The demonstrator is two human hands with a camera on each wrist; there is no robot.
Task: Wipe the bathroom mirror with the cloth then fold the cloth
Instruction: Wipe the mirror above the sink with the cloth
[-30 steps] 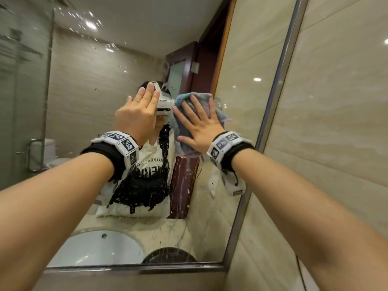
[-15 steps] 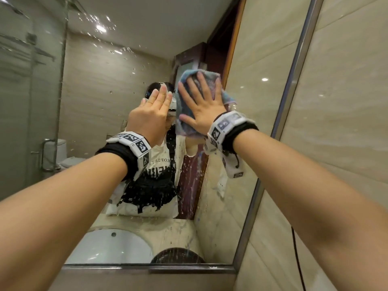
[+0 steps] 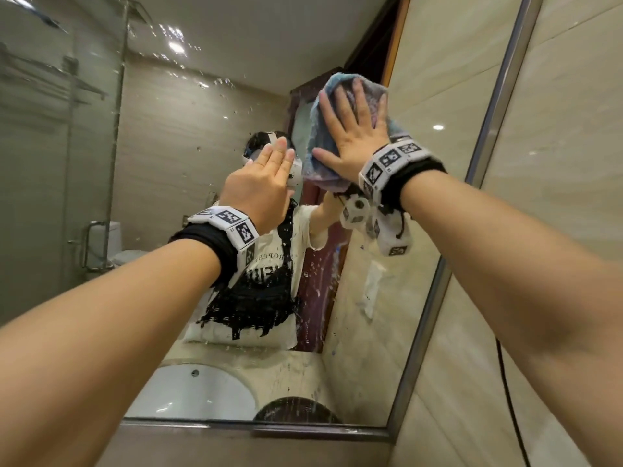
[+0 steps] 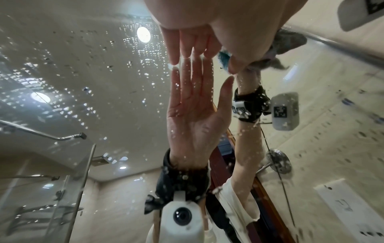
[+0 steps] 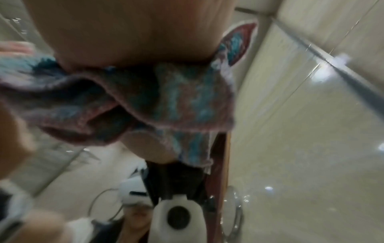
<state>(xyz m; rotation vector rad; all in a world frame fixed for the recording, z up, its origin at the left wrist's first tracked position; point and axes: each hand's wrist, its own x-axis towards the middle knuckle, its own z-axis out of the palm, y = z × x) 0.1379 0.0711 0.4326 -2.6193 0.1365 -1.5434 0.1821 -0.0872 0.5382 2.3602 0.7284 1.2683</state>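
Observation:
A blue and mauve cloth (image 3: 323, 139) lies flat against the wet mirror (image 3: 175, 136), high on its right side. My right hand (image 3: 354, 129) presses it there with fingers spread straight. In the blurred right wrist view the cloth (image 5: 176, 98) bunches under my palm. My left hand (image 3: 263, 183) is flat, fingers together, their tips touching the glass to the left of the cloth; the left wrist view shows the fingertips (image 4: 174, 55) meeting their reflection. Water drops dot the glass.
The mirror's metal frame (image 3: 438, 281) runs down the right and along the bottom, with beige wall tiles (image 3: 556, 163) beyond it. A black cable (image 3: 505, 392) hangs on the tiles at lower right. Reflected: a white basin, a glass shower screen, a dark door.
My right hand has slid the cloth upward on the glass, from level with the left hand to well above it. The left hand stays flat on the mirror.

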